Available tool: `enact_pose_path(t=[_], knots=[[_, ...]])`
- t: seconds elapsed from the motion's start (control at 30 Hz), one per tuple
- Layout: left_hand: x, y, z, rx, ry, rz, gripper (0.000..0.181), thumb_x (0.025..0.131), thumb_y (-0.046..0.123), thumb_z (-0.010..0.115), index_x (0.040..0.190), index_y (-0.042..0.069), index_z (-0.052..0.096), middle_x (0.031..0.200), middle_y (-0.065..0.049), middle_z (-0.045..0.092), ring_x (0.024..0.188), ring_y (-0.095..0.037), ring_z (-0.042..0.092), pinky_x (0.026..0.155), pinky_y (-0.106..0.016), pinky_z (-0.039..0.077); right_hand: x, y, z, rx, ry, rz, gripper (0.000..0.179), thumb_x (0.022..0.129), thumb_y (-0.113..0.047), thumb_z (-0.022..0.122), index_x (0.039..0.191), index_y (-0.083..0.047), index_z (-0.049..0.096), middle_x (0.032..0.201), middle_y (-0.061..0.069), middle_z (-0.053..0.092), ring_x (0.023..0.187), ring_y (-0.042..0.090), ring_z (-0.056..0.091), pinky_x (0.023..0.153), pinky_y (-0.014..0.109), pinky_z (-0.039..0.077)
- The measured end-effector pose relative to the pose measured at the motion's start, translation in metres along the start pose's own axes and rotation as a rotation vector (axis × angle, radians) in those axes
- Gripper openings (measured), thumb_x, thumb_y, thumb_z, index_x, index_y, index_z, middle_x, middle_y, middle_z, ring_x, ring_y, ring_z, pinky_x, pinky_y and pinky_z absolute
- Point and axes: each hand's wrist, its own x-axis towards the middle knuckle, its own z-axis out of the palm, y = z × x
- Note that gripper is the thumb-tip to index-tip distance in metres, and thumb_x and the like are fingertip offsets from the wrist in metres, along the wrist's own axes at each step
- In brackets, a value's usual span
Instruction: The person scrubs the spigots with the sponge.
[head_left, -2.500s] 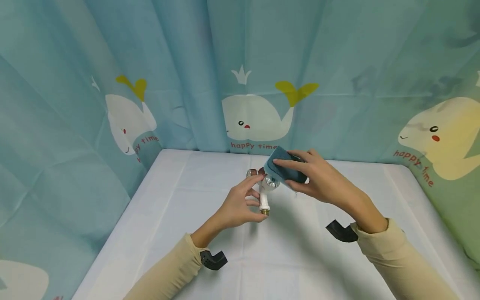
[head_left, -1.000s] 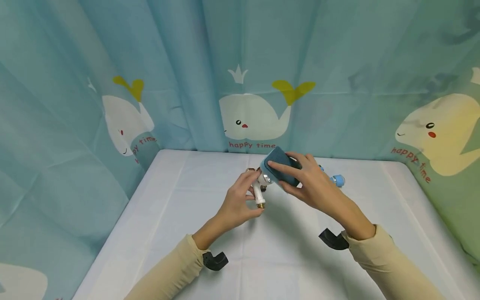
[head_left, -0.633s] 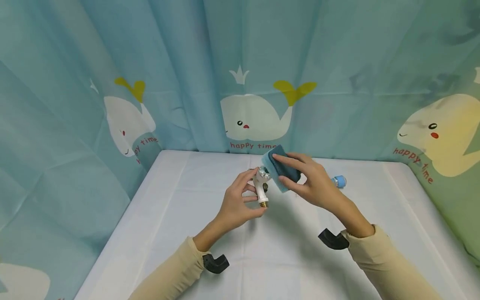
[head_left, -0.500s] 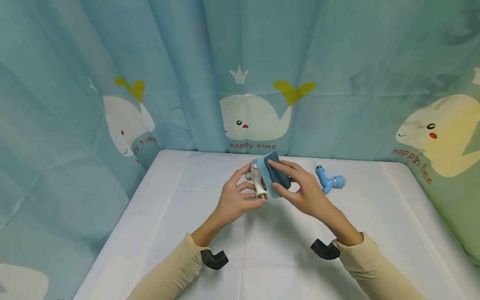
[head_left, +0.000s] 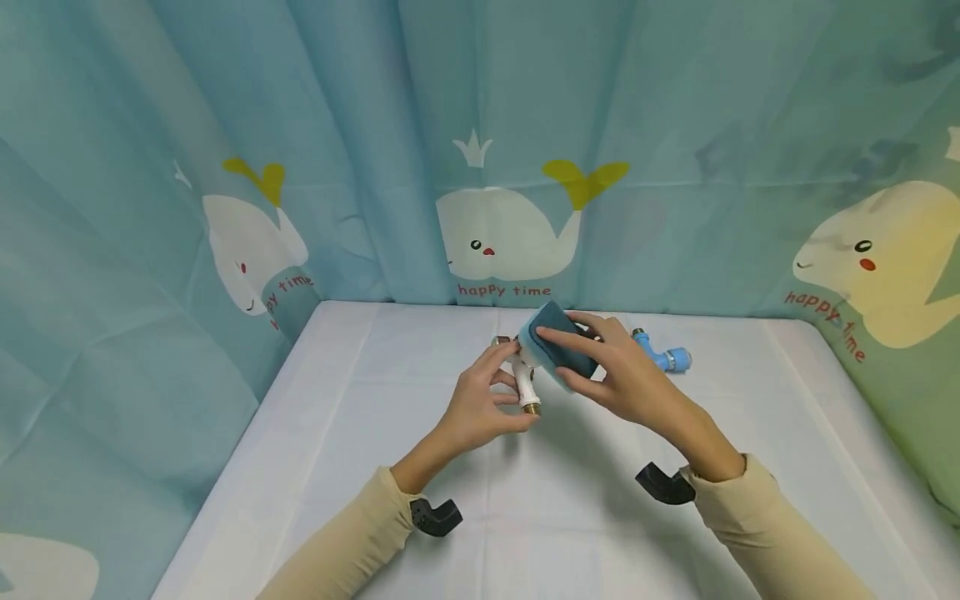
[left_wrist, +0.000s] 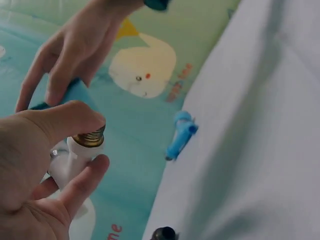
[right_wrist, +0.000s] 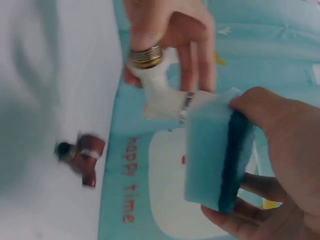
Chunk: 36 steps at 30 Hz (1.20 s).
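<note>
A white faucet [head_left: 525, 383] with a threaded brass end is held above the table by my left hand [head_left: 476, 404], its thumb at the brass end. In the right wrist view the faucet [right_wrist: 162, 90] shows its white body and a shiny ring near the handle. My right hand [head_left: 626, 367] grips a sponge [head_left: 558, 342], light blue with a darker scouring layer. The sponge's light side [right_wrist: 207, 150] lies against the handle end of the faucet and hides much of it. In the left wrist view, fingers and thumb of my left hand [left_wrist: 50, 150] pinch the faucet.
On the white table [head_left: 420, 500], a blue faucet [head_left: 663, 354] lies to the right behind my right hand. A brown-red faucet [right_wrist: 85, 155] lies on the table in the right wrist view. Whale-printed curtains [head_left: 360, 167] stand around the table's back and sides.
The sponge has shifted back and forth against the white faucet, and the faucet has tilted in my left hand. The blue faucet has come into sight from behind my right hand.
</note>
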Motion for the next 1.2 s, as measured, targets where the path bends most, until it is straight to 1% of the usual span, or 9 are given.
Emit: enact_pose_path(t=[0.17, 0.27, 0.37, 0.57, 0.73, 0.87, 1.0, 1.1, 1.2], knots=[[0.014, 0.001, 0.01, 0.07, -0.027, 0.001, 0.095, 0.073, 0.0, 0.09, 0.155, 0.007, 0.042, 0.149, -0.012, 0.046, 0.097, -0.025, 0.067, 0.078, -0.026, 0.061, -0.017, 0.026, -0.015, 0.018, 0.007, 0.084, 0.064, 0.09, -0.006, 0.078, 0.149, -0.021, 0.056, 0.137, 0.027, 0.054, 0.116, 0.044, 0.058, 0.076, 0.052, 0.056], [0.032, 0.001, 0.022, 0.244, -0.06, -0.02, 0.094, 0.074, 0.01, 0.09, 0.154, 0.007, 0.043, 0.144, -0.011, 0.05, 0.094, -0.021, 0.063, 0.076, -0.024, 0.059, -0.036, 0.043, -0.03, 0.046, 0.012, 0.195, 0.069, 0.092, -0.004, 0.075, 0.154, -0.021, 0.05, 0.133, 0.026, 0.054, 0.108, 0.042, 0.063, 0.075, 0.052, 0.059], [0.058, -0.001, 0.038, 0.437, -0.139, -0.04, 0.095, 0.075, 0.02, 0.09, 0.156, 0.008, 0.042, 0.144, -0.01, 0.05, 0.101, -0.018, 0.059, 0.08, -0.026, 0.054, -0.057, 0.057, -0.045, 0.061, 0.017, 0.302, 0.071, 0.094, -0.005, 0.074, 0.157, -0.022, 0.045, 0.131, 0.025, 0.053, 0.102, 0.043, 0.067, 0.074, 0.047, 0.062], [0.106, -0.023, 0.075, 0.81, -0.345, -0.046, 0.098, 0.079, 0.034, 0.087, 0.159, 0.007, 0.037, 0.143, -0.011, 0.05, 0.121, -0.022, 0.053, 0.096, -0.031, 0.051, -0.093, 0.077, -0.06, 0.179, 0.031, 0.517, 0.071, 0.099, -0.014, 0.07, 0.161, -0.024, 0.037, 0.144, 0.029, 0.048, 0.105, 0.047, 0.065, 0.076, 0.012, 0.052], [0.128, -0.041, 0.094, 1.051, -0.434, -0.04, 0.097, 0.077, 0.041, 0.089, 0.155, 0.007, 0.043, 0.137, -0.009, 0.054, 0.119, -0.024, 0.052, 0.099, -0.033, 0.048, -0.113, 0.083, -0.063, 0.237, 0.016, 0.597, 0.076, 0.098, -0.019, 0.073, 0.162, -0.026, 0.033, 0.146, 0.031, 0.047, 0.109, 0.049, 0.064, 0.077, 0.012, 0.051], [0.134, -0.046, 0.098, 1.15, -0.47, -0.047, 0.091, 0.078, 0.045, 0.088, 0.152, 0.009, 0.048, 0.131, -0.008, 0.057, 0.112, -0.023, 0.052, 0.094, -0.034, 0.049, -0.12, 0.083, -0.06, 0.235, 0.0, 0.585, 0.082, 0.094, -0.018, 0.078, 0.161, -0.027, 0.034, 0.142, 0.029, 0.05, 0.106, 0.048, 0.066, 0.079, 0.013, 0.051], [0.136, -0.045, 0.094, 1.17, -0.526, -0.08, 0.095, 0.081, 0.055, 0.084, 0.155, 0.01, 0.044, 0.138, -0.007, 0.056, 0.118, -0.025, 0.051, 0.097, -0.036, 0.048, -0.125, 0.085, -0.056, 0.213, -0.008, 0.584, 0.082, 0.093, -0.018, 0.079, 0.161, -0.027, 0.034, 0.142, 0.03, 0.05, 0.104, 0.047, 0.067, 0.08, 0.026, 0.057], [0.134, -0.045, 0.081, 1.14, -0.549, -0.112, 0.106, 0.08, 0.065, 0.079, 0.161, 0.012, 0.035, 0.153, -0.008, 0.046, 0.134, -0.028, 0.044, 0.109, -0.042, 0.043, -0.128, 0.086, -0.056, 0.203, -0.023, 0.604, 0.082, 0.094, -0.02, 0.078, 0.162, -0.026, 0.033, 0.145, 0.03, 0.048, 0.105, 0.047, 0.067, 0.079, 0.032, 0.058], [0.13, -0.046, 0.056, 1.105, -0.533, -0.142, 0.115, 0.078, 0.069, 0.079, 0.163, 0.011, 0.029, 0.163, -0.011, 0.035, 0.146, -0.031, 0.034, 0.118, -0.048, 0.034, -0.135, 0.087, -0.058, 0.211, -0.031, 0.629, 0.082, 0.094, -0.021, 0.078, 0.162, -0.024, 0.032, 0.143, 0.031, 0.048, 0.104, 0.046, 0.066, 0.077, 0.028, 0.056]])
